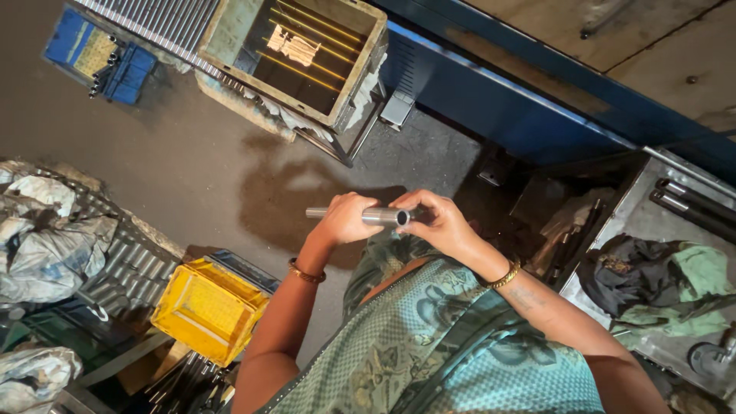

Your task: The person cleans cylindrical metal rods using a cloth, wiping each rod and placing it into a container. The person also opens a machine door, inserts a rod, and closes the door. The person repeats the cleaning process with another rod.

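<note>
floor point(176, 165): dark, stained, far below my hands.
crate point(208, 307): yellow, lower left, rods beside it.
tube point(360, 215): short steel piece, level at chest height, open end toward me so I can see the bore.
left hand point(345, 220): my grip wrapped round the tube's middle.
right hand point(438, 222): fingertips pinching the open end, steadying it.

Silver-grey metal tube point(368, 215), bare and shiny; gold bangles on both wrists; garment point(429, 345) teal-green with a darker paisley print. Yellow plastic crate point(207, 308), blue crate point(103, 54) with a yellowish sheet in it, grimy beige-green bin point(303, 54) holding yellow rods and a pale orange rag, blue machine frame point(506, 92). Floor point(176, 169) dark grey-brown, rags point(652, 280) black and green on a grey metal tray, sacks point(42, 230) dirty white.
</note>
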